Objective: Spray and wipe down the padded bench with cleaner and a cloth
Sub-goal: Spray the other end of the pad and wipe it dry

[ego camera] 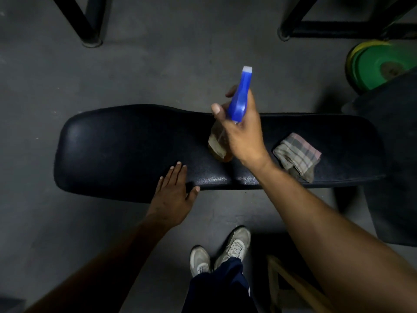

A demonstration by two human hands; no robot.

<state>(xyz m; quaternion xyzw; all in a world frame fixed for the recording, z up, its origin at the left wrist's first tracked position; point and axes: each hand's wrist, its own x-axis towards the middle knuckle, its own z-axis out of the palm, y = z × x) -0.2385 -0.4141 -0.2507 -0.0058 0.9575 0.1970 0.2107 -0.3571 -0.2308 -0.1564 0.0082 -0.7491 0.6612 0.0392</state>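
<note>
A black padded bench (117, 152) runs left to right across the middle of the view. My right hand (242, 134) holds a spray bottle (239, 99) over the bench's centre; its blue trigger head with a white nozzle points away from me, and the amber body hangs below my fingers. My left hand (172, 195) lies flat on the bench's near edge, fingers apart, holding nothing. A folded checked cloth (297, 155) rests on the bench's right part, apart from both hands.
Green and yellow weight plates (379, 64) lean at the far right. Black metal frame legs (90, 30) stand on the grey floor beyond the bench. My shoes (225, 251) and a wooden piece (291, 285) are near me.
</note>
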